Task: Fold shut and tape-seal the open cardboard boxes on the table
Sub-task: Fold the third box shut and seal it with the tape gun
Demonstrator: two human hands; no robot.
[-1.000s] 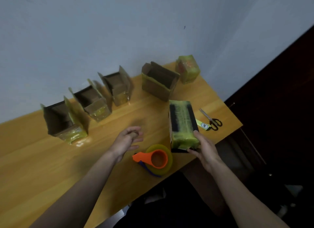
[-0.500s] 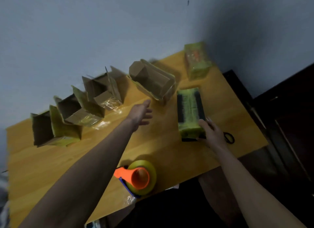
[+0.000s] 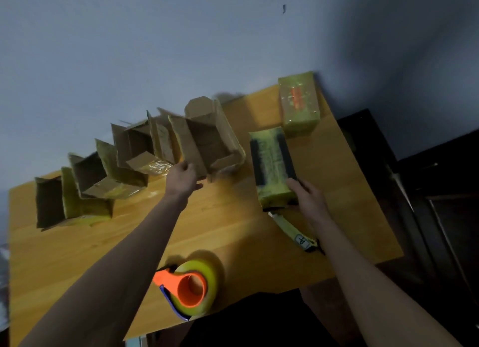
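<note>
Nearest, at the table's front edge, a roll of yellow tape on an orange dispenser lies on its side, its lower rim overhanging the edge. To the right, a small yellow-and-black tool lies flat — its far end runs under the sealed box and its print is too small to read.

The right hand rests on the near right corner of a taped-shut box; its fingers curl over the dark side, though how firmly they grip cannot be told. The left hand reaches to the near end of an open cardboard box, fingers curled round the edge of its flap; the box is motion-blurred, so its exact tilt is unclear.

Left of it, three more open boxes stand in an overlapping row toward the table's left — each partly hiding the next. Farthest right, against the wall, sits a second sealed box with an orange mark under its tape.
</note>
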